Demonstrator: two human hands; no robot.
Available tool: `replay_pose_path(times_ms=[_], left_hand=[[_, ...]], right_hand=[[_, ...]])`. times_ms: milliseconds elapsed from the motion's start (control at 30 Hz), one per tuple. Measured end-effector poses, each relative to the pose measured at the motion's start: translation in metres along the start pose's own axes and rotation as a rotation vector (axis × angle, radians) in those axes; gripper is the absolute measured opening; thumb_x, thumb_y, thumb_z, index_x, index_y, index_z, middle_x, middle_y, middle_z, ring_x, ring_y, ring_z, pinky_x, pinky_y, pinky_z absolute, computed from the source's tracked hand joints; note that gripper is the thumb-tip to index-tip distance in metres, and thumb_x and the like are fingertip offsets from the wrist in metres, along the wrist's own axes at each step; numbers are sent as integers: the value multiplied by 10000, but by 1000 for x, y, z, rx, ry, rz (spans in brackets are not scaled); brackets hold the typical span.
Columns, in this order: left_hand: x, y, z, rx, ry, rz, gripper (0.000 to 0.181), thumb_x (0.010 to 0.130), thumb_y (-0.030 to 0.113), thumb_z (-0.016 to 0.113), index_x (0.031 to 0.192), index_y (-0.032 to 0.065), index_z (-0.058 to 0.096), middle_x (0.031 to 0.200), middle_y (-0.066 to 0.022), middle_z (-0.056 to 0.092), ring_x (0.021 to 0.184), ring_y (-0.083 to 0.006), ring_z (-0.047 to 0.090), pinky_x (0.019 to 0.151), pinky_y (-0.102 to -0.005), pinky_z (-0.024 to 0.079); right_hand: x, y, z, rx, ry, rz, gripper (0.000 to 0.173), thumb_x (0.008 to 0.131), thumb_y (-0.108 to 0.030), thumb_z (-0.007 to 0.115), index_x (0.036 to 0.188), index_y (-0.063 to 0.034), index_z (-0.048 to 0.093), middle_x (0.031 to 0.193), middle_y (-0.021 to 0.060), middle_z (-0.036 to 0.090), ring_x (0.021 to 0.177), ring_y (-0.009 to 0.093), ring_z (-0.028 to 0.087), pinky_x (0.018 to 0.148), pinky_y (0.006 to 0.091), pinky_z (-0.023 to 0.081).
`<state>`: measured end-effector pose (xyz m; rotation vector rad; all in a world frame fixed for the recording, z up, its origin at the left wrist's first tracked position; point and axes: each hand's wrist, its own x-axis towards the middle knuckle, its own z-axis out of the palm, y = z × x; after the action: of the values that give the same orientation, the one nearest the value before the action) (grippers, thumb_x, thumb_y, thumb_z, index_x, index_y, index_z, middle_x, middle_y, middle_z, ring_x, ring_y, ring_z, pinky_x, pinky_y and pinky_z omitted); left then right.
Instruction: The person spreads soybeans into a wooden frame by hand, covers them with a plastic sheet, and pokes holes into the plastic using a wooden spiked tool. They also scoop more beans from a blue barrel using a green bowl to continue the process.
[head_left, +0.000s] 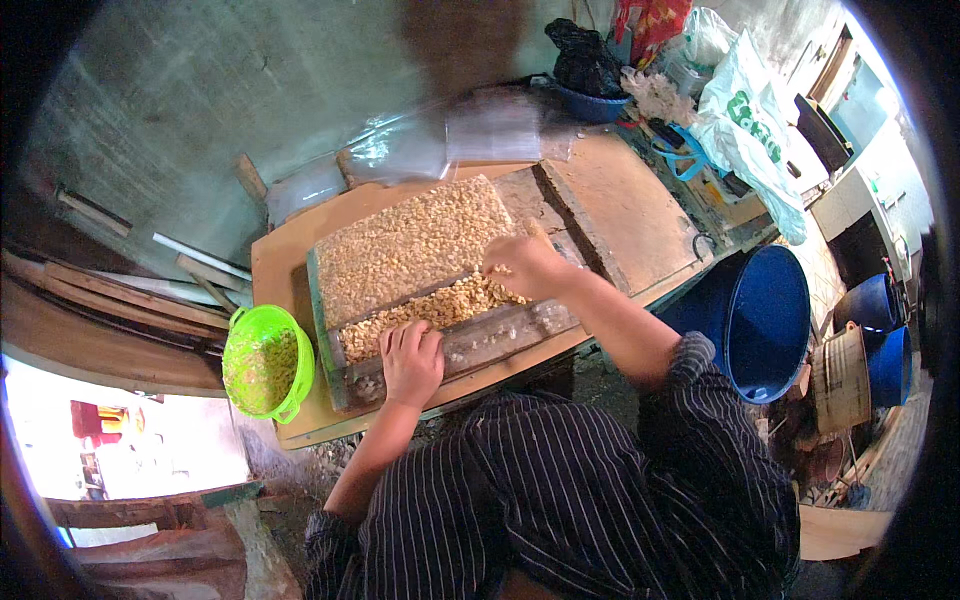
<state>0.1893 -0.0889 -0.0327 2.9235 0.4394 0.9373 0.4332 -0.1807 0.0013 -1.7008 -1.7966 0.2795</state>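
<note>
A wooden frame (480, 343) lies on the tabletop, with a flat slab of pale beans or kernels (412, 240) in its far part. Nearer me, a narrow trough holds loose kernels (442, 306). My left hand (411, 360) rests over the near rail, its fingers bent at the edge of the loose kernels. At the trough's right end, my right hand (527, 266) is curled above the kernels; a few show by its fingertips, but whether it grips any is unclear. A bright green plastic colander (300, 367) with kernels inside stands left of the frame.
Clear plastic bags (491, 131) lie along the wall behind the frame. A blue basin (592, 107) with a black plastic bag sits at the back. Right of the table stands a large blue barrel (769, 322). Wooden planks (135, 296) lean at the left.
</note>
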Motion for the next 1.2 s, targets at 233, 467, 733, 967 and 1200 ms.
replay_pose_path(times_ms=[233, 467, 733, 967, 1200], left_hand=[[14, 11, 16, 21, -106, 73, 126, 675, 110, 621, 792, 98, 579, 912, -36, 539, 911, -215, 513, 853, -386, 355], [26, 24, 31, -65, -101, 124, 112, 689, 108, 609, 789, 107, 559, 858, -17, 537, 864, -200, 525, 812, -363, 378], [33, 29, 35, -77, -93, 109, 101, 696, 113, 607, 783, 101, 559, 858, -17, 540, 870, -195, 526, 811, -363, 364], [25, 34, 37, -58, -94, 71, 119, 674, 88, 630, 768, 110, 561, 845, -7, 554, 853, -195, 536, 835, -364, 363], [26, 36, 36, -67, -87, 59, 123, 671, 97, 623, 768, 112, 549, 848, -4, 547, 846, -193, 528, 807, -360, 365]], right_hand=[[-32, 3, -17, -176, 291, 483, 229, 789, -190, 568, 984, -76, 601, 993, 134, 583, 916, 334, 576, 778, 406, 476], [-99, -2, 6, -284, 64, 729, 344, 792, -203, 569, 1113, -103, 495, 987, 163, 552, 879, 360, 578, 732, 452, 485], [-114, 19, 10, -193, 271, 683, 303, 779, -164, 570, 1073, -102, 534, 974, 152, 548, 884, 358, 574, 728, 450, 480], [-77, 17, -13, -279, 293, 547, 287, 812, -266, 555, 1051, -108, 571, 1063, 145, 551, 1010, 339, 529, 825, 408, 457], [-24, 25, 9, -417, -175, 48, 563, 813, -495, 514, 1300, -227, 420, 1253, 112, 450, 1104, 330, 477, 939, 429, 387]])
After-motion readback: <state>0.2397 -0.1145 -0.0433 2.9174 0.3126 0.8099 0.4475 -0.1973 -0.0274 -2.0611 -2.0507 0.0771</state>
